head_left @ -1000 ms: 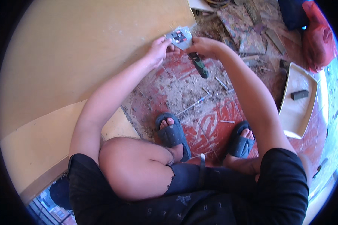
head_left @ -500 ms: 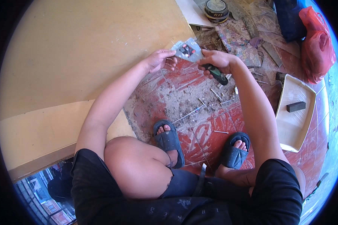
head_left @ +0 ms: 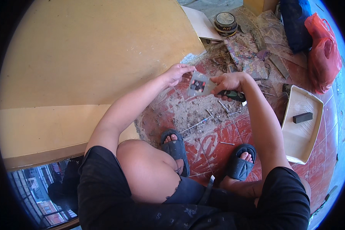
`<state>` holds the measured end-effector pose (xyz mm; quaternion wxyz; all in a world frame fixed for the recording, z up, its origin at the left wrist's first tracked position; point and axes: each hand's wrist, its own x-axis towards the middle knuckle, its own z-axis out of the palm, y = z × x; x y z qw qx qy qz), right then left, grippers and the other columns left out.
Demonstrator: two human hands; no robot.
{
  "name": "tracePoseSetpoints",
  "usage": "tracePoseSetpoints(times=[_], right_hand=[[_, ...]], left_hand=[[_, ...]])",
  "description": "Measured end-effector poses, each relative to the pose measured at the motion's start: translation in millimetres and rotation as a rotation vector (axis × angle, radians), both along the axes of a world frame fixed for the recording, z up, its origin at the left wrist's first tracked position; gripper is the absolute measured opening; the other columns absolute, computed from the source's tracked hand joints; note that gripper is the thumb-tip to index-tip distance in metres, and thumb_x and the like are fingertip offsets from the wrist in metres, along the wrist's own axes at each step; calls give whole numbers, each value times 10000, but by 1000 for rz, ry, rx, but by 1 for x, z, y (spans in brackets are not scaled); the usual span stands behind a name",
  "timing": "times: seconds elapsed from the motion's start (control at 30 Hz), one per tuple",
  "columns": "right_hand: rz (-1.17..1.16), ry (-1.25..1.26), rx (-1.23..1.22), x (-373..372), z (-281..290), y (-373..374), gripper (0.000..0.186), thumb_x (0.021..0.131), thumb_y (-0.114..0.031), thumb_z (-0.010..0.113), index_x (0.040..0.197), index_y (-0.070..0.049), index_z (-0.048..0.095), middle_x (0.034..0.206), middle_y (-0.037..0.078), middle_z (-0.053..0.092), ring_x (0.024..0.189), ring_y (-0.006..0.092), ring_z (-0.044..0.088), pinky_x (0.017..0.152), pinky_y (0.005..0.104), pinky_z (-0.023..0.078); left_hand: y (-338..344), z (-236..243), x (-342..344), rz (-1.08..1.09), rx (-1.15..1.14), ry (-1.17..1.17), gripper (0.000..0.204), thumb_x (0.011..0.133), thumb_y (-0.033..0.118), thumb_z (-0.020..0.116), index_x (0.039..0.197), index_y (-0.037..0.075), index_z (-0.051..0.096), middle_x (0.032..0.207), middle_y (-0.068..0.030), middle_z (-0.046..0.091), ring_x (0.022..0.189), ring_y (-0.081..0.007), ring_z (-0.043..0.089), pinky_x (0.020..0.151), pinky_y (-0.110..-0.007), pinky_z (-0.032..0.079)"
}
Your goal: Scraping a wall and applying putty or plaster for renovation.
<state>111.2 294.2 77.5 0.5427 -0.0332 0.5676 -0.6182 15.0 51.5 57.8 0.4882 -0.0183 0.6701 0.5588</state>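
My right hand (head_left: 230, 85) is wrapped round the dark green and black handle of a putty knife (head_left: 203, 85). Its broad grey blade points left and carries a dark and red patch. At the blade's far corner my left hand (head_left: 179, 74) has its thumb and fingers pinched together; the exact grip there is small and partly hidden. Both hands are held out over the dusty red floor, close to the yellow wall panel (head_left: 103, 57).
Screws and debris (head_left: 203, 115) litter the red tiles between my sandalled feet. A round tin (head_left: 225, 23) and patterned cloth (head_left: 249, 61) lie farther off. On the right are a cream tray (head_left: 295, 143) holding a dark block (head_left: 303, 117), and a red plastic bag (head_left: 325, 57).
Both hands and the putty knife have come lower and slightly right in view. The blade is tilted differently, and the left fingers have closed at its far corner. The whole view has shifted a little.
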Motion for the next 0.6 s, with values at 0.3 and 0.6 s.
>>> tracePoseSetpoints(times=[0.3,0.6], right_hand=[[34,46,74,2,-14,-24,284,836,-148,585,1069,-49,457,674,15,500,529,94,500,422,250,439],[145,112,110,-9,-11,-27,294,820,-168,568,1103,-106,517,726,16,521,572,101,525,452,266,462]], left_hand=[[-2,13,4,-157,-104,39,235,864,238,599,1024,66,603,877,-28,639,770,-106,602,687,-276,498],[-24,-3,-8,-36,-309,28,260,925,221,463,1109,72,570,1034,-62,612,849,-160,603,697,-305,515]])
